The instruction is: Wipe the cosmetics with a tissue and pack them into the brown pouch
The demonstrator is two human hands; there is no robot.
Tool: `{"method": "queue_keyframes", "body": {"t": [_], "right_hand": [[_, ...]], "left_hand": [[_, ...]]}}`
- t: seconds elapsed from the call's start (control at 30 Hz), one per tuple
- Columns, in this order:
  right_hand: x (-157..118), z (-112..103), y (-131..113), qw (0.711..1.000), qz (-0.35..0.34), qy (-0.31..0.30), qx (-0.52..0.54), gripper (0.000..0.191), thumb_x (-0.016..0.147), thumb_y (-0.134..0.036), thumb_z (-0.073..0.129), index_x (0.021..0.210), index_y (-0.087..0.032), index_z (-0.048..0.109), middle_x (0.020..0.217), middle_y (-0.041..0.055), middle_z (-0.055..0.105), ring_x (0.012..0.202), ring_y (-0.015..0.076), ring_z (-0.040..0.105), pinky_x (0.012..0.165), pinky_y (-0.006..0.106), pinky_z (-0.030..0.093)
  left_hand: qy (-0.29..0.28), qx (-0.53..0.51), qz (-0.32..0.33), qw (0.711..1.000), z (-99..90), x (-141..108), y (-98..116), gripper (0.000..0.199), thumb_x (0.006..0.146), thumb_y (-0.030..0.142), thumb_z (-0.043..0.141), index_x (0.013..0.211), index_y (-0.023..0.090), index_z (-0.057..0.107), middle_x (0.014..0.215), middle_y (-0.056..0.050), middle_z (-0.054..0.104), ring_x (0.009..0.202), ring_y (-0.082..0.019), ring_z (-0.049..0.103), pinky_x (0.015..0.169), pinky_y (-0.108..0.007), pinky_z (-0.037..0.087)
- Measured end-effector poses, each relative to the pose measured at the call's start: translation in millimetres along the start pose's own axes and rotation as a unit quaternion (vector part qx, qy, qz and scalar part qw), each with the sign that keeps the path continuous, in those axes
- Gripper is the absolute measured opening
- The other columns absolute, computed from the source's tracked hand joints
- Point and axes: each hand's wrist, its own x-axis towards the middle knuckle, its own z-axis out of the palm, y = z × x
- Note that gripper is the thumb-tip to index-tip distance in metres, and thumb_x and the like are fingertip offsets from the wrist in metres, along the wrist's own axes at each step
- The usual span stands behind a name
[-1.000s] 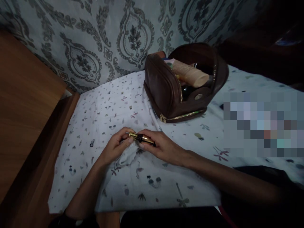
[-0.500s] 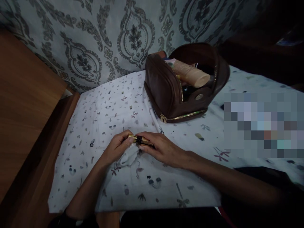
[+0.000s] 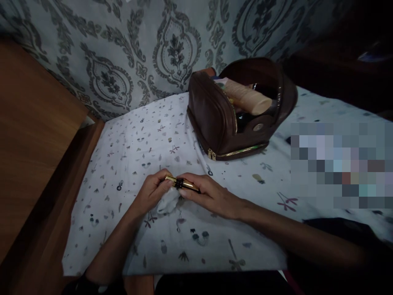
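Observation:
A slim gold and black tube [image 3: 179,183] lies crosswise between both hands, low in the centre of the view. My left hand [image 3: 155,189] is closed on its left end, with the thumb along the gold part. A crumpled white tissue [image 3: 168,201] hangs under the tube, against the left fingers. My right hand [image 3: 208,193] pinches the tube's right part between thumb and fingers. Beyond the hands stands an open brown bag [image 3: 211,119], from which a beige tube [image 3: 247,96] sticks out.
The hands are over a white patterned cloth [image 3: 129,143]. A grey patterned curtain [image 3: 175,49] hangs behind it. Wooden furniture [image 3: 33,119] borders the left side. A blurred-out patch [image 3: 344,164] covers part of the cloth at the right.
The gold tube is turned slightly, and its right part shows more brightly. Both hands keep their hold and have barely moved.

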Motion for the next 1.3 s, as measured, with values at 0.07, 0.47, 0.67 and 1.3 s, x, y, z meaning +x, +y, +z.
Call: {"method": "queue_keyframes", "body": {"t": [0.07,0.47,0.67,1.3], "right_hand": [[1.4,1.0,1.1,0.998,0.024,0.015,0.054,0.036,0.095,-0.051,0.048,0.099,-0.018,0.059,0.073,-0.0021,0.049,0.067,0.0123,0.046,0.060,0.025,0.038],[7.3,6.2,7.7,0.934,0.146,-0.014,0.325,0.042,0.080,-0.056,0.065,0.096,-0.019,0.056,0.074,-0.0006,0.060,0.054,0.0084,0.047,0.045,0.022,0.024],[6.7,6.3,11.3,0.931,0.151,-0.071,0.325,0.042,0.081,-0.057,0.066,0.090,-0.017,0.055,0.073,-0.0010,0.060,0.053,0.0071,0.047,0.045,0.021,0.026],[7.7,22.9,20.9,0.954,0.053,0.052,0.291,0.038,0.079,-0.047,0.071,0.094,-0.024,0.044,0.088,-0.0021,0.054,0.076,0.0130,0.056,0.064,0.030,0.057]], "left_hand": [[0.039,-0.032,-0.013,0.999,1.8,2.4,-3.1,0.044,0.088,0.060,0.053,0.080,0.017,0.056,0.071,0.002,0.051,0.066,-0.013,0.045,0.062,-0.024,0.038],[0.127,-0.040,0.046,0.990,12.3,1.9,1.4,0.030,0.095,0.047,0.048,0.111,0.023,0.056,0.094,-0.004,0.059,0.083,-0.017,0.056,0.078,-0.029,0.048],[0.076,0.227,0.162,0.957,15.9,-4.9,1.5,0.023,0.099,0.031,0.040,0.097,0.019,0.060,0.087,-0.006,0.057,0.079,-0.018,0.054,0.073,-0.029,0.044],[0.168,-0.099,-0.045,0.980,41.4,0.9,4.6,0.046,0.092,0.065,0.043,0.095,0.019,0.052,0.077,0.001,0.054,0.069,-0.014,0.049,0.065,-0.026,0.043]]}}
